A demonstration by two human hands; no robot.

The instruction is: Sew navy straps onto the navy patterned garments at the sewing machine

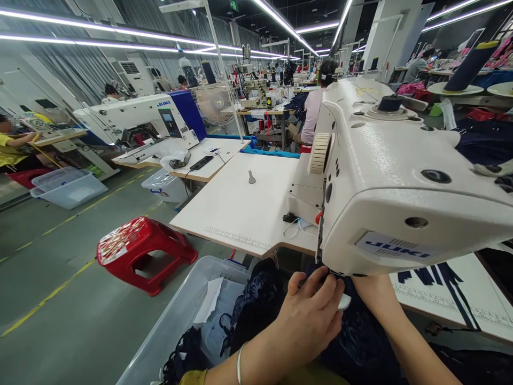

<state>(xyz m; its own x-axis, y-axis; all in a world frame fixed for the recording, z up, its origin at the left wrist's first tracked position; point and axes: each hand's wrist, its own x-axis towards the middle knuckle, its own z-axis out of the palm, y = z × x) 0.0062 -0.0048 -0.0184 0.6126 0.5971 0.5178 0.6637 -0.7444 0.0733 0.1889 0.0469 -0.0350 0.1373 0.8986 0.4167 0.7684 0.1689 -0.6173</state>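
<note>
My left hand point(310, 307), with a bracelet at the wrist, is below the head of a white sewing machine point(401, 182). Its fingers are bent and closed on a navy lace garment point(356, 342) that hangs over my lap. A smooth white piece point(344, 302) pokes out beside these fingers; what it belongs to is hidden. From the right, my right hand point(371, 289) reaches under the same machine head, near the garment. The machine covers its fingers. The needle area is mostly out of sight.
A clear plastic bin point(160, 337) with navy lace pieces stands at my left. Beyond it is a red stool point(140, 251). A small grey metal part point(251, 177) lies on the white tabletop point(236, 208). Dark strips point(433, 275) lie at right. A person point(311, 112) sits ahead.
</note>
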